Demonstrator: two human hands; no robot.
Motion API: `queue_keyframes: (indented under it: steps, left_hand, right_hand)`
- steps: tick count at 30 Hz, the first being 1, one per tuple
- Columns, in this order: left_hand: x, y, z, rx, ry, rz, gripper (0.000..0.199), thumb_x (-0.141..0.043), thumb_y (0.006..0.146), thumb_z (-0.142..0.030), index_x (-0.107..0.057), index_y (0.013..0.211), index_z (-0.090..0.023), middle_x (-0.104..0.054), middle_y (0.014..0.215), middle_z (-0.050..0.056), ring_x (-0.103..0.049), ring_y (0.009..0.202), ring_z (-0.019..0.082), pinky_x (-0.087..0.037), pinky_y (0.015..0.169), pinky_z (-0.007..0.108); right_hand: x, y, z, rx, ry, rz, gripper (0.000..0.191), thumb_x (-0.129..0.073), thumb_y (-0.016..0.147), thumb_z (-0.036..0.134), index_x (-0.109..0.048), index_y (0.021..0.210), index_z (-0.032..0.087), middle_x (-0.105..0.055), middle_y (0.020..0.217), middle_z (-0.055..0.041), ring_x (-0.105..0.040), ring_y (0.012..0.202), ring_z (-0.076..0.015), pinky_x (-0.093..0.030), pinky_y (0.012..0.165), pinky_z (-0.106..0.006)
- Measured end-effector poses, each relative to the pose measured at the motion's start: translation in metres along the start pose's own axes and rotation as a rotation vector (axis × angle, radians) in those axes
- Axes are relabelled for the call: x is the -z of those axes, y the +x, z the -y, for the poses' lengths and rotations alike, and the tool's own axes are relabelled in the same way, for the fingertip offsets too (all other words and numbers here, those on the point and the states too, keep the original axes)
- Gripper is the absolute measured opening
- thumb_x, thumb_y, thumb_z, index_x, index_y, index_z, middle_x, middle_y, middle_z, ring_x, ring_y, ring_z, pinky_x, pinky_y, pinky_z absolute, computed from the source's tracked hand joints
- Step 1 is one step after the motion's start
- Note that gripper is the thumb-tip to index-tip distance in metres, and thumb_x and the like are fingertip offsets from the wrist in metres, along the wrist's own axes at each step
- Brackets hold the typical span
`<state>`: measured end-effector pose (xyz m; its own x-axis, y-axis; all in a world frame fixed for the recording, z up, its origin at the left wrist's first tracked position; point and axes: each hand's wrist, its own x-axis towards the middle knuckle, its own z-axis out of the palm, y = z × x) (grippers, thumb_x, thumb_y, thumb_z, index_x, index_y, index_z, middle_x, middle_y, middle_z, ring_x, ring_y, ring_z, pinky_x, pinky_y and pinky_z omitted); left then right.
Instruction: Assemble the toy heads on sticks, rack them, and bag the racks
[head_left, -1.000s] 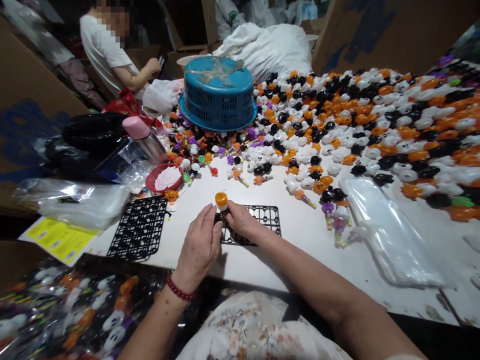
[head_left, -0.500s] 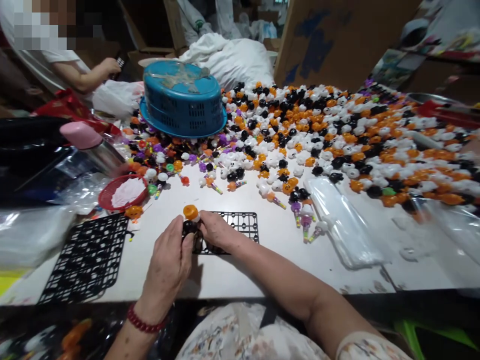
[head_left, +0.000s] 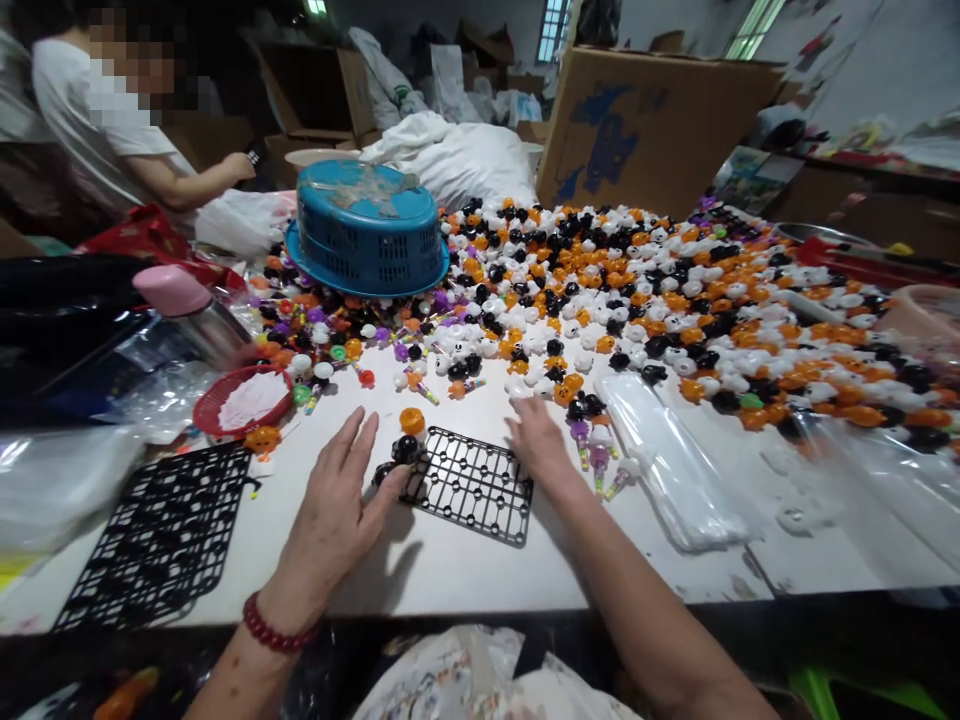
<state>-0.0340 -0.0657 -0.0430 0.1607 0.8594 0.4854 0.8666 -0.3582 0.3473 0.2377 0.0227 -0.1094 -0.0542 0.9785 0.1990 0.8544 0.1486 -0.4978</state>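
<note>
My left hand [head_left: 339, 505] is open on the table, fingers spread, its thumb against a black round toy piece [head_left: 407, 450]. Beside that piece are an orange toy piece [head_left: 412, 420] and another black one [head_left: 384, 473], all at the left end of a black plastic grid [head_left: 480, 490]. My right hand [head_left: 541, 440] is past the grid's right edge, its fingers reaching down at a white toy piece [head_left: 517, 385] at the pile's near edge. Thumb and fingers look apart; what lies under the palm is hidden.
A large pile of orange, black and white toys [head_left: 600, 270] covers the back. An upturned blue basket [head_left: 367, 230], red basket [head_left: 244, 400], pink-capped bottle [head_left: 195, 310], stacked black grids [head_left: 161, 530] and clear plastic bags [head_left: 675, 470] lie around. A co-worker [head_left: 142, 150] is at far left.
My right hand has left the grid and reached forward right to the pile. My left hand has opened from around the toy pieces. The view has tilted upward, and the grid now lies askew.
</note>
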Motion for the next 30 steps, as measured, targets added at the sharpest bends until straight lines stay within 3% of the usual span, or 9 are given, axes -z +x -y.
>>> queue_keyframes:
  steps: [3, 6, 11, 16, 24, 26, 30]
  left_hand:
    - [-0.003, 0.01, -0.002, -0.023, -0.031, 0.05, 0.064, -0.052, 0.095, -0.046, -0.032, 0.152, -0.025, -0.037, 0.157, 0.013, -0.04, 0.142, 0.03, -0.038, 0.116, 0.054]
    - [-0.009, 0.024, -0.001, -0.038, -0.074, 0.077, 0.061, -0.05, 0.096, -0.047, -0.036, 0.151, -0.023, -0.037, 0.157, 0.013, -0.04, 0.143, 0.029, -0.037, 0.117, 0.052]
    - [-0.017, 0.04, 0.004, -0.032, -0.13, 0.174, 0.053, -0.038, 0.1, -0.046, -0.045, 0.145, -0.018, -0.046, 0.152, 0.013, -0.044, 0.141, 0.025, -0.037, 0.118, 0.049]
    - [-0.022, 0.036, 0.001, 0.0, -0.143, 0.213, 0.053, -0.034, 0.102, -0.044, -0.045, 0.144, -0.013, -0.05, 0.149, 0.016, -0.047, 0.138, 0.024, -0.039, 0.117, 0.046]
    - [-0.022, 0.025, -0.003, 0.058, -0.187, 0.215, 0.054, -0.031, 0.103, -0.044, -0.042, 0.146, -0.013, -0.047, 0.151, 0.014, -0.044, 0.141, 0.022, -0.035, 0.12, 0.046]
    - [-0.022, 0.024, -0.003, 0.079, -0.192, 0.225, 0.055, -0.03, 0.103, -0.045, -0.041, 0.147, -0.013, -0.046, 0.152, 0.014, -0.042, 0.142, 0.022, -0.034, 0.121, 0.046]
    - [-0.023, 0.022, -0.003, 0.11, -0.208, 0.226, 0.057, -0.03, 0.103, -0.046, -0.042, 0.146, -0.011, -0.045, 0.152, 0.015, -0.041, 0.142, 0.022, -0.032, 0.121, 0.045]
  right_hand:
    - [0.019, -0.003, -0.044, -0.047, -0.271, -0.009, 0.02, -0.049, 0.094, 0.019, -0.062, 0.107, 0.012, -0.056, 0.115, -0.0187, -0.056, 0.095, -0.0252, -0.047, 0.083, -0.038]
    - [0.019, -0.007, -0.053, -0.018, -0.348, 0.053, 0.017, -0.045, 0.094, 0.014, -0.062, 0.095, 0.015, -0.061, 0.1, -0.0139, -0.055, 0.087, -0.0231, -0.044, 0.077, -0.033]
    - [0.007, -0.011, -0.015, 0.037, -0.223, 0.077, 0.014, -0.044, 0.096, 0.016, -0.058, 0.098, 0.017, -0.064, 0.096, -0.0086, -0.056, 0.082, -0.0192, -0.039, 0.071, -0.029]
    - [-0.002, -0.016, 0.022, 0.127, -0.123, 0.169, 0.007, -0.048, 0.096, 0.019, -0.055, 0.097, 0.02, -0.065, 0.097, -0.0057, -0.058, 0.081, -0.0182, -0.037, 0.068, -0.028]
    - [-0.012, -0.016, 0.049, 0.215, -0.066, 0.229, 0.01, -0.055, 0.093, 0.018, -0.057, 0.103, 0.018, -0.064, 0.102, -0.0079, -0.06, 0.083, -0.0192, -0.039, 0.069, -0.028]
    - [-0.015, -0.01, 0.053, 0.196, 0.03, 0.247, 0.008, -0.058, 0.091, 0.017, -0.06, 0.099, 0.018, -0.065, 0.102, -0.0075, -0.06, 0.085, -0.0186, -0.041, 0.072, -0.027]
    - [-0.026, 0.008, 0.059, -0.014, 0.388, 0.352, 0.003, -0.063, 0.087, 0.02, -0.063, 0.084, 0.018, -0.067, 0.081, -0.0017, -0.061, 0.076, -0.0157, -0.043, 0.07, -0.025]
